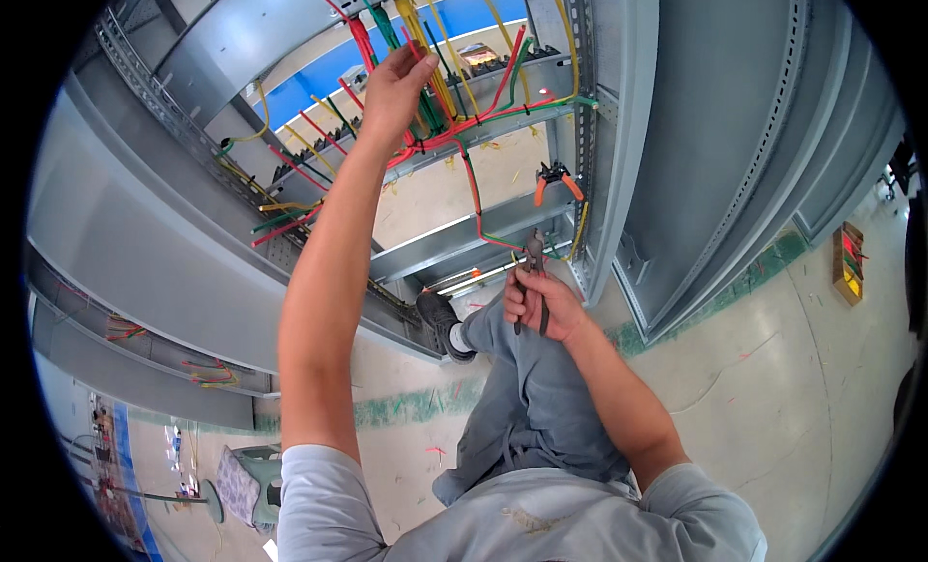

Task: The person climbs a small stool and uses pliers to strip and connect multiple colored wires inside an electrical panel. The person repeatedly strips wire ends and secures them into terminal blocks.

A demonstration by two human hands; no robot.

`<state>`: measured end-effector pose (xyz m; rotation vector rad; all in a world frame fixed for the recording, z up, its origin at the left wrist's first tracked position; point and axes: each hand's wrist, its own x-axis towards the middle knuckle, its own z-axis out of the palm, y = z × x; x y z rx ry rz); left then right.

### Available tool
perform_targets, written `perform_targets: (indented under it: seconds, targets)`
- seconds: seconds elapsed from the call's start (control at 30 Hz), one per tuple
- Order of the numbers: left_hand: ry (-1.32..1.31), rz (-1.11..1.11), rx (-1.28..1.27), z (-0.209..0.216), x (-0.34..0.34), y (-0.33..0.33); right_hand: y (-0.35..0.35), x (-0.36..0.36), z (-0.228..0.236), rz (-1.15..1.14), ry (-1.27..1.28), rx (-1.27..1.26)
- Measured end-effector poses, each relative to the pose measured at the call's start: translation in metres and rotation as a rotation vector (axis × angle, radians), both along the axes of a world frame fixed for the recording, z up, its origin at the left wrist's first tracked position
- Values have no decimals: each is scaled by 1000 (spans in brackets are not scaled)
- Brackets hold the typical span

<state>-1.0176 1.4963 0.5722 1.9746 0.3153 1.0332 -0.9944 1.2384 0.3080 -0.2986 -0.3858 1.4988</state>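
My left hand (pixel 401 90) is raised to the bundled wires inside a grey metal cabinet frame. Its fingers are closed on a red wire (pixel 410 42), beside the bundles of green wires (pixel 384 26) and yellow wires (pixel 414 26). Lower down and to the right, in front of my knee, my right hand (pixel 546 301) grips dark pliers (pixel 536 253), jaws pointing up. Behind the pliers' jaws, a red and green wire run (pixel 475 195) drops down and bends right along the frame.
Orange-handled wire strippers (pixel 558 182) rest by the frame's right upright. Loose wire ends stick out left of my forearm. A tall cabinet panel (pixel 715 146) stands on the right. On the floor are a small box (pixel 849 263) with red and green pieces and a green stool (pixel 253 485).
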Motion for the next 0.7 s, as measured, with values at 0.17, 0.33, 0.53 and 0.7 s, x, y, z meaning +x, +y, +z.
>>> perform_targets:
  seconds: [0.17, 0.33, 0.53, 0.7]
  targets:
    - [-29, -174, -147, 0, 38, 30, -7, 6, 3, -49, -75, -35]
    - [-36, -233, -220, 7, 42, 19, -9, 14, 26, -131, -475, -227]
    - [7, -322, -263, 7, 44, 19, 8, 33, 115, -156, -1042, -264]
    - [73, -324, -268, 7, 38, 32, 72, 44, 215, 17, -516, 116]
